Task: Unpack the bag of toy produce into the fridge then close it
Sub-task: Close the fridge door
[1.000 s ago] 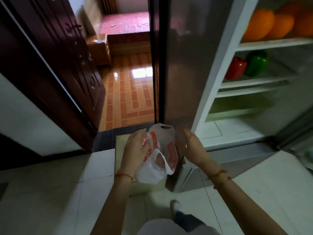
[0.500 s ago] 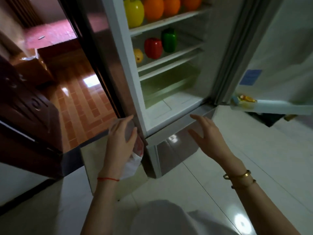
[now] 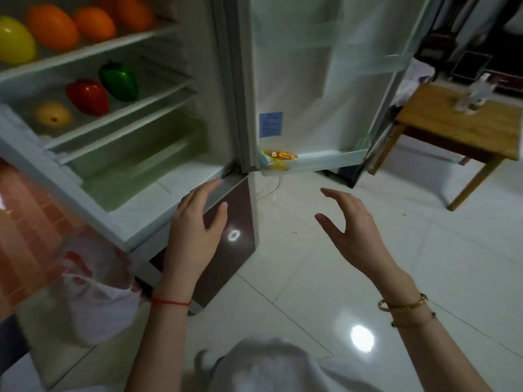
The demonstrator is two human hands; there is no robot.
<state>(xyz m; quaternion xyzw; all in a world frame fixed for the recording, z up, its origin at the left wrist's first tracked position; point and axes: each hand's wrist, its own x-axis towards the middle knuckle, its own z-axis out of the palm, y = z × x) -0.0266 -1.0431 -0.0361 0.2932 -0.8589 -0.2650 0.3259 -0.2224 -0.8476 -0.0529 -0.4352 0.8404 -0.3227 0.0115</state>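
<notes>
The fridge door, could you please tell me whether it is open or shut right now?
Open. The fridge door is swung wide to the right, so the shelves with the red pepper and green pepper are in plain view.

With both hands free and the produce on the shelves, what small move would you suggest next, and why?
Probably reach the right hand toward the open fridge door to swing it shut. The bag lies slack on the floor by the fridge, neither hand has a grip on anything, and the toy produce, such as the red pepper, already sits on the shelves. The left hand rests at the lower compartment's edge.
</notes>
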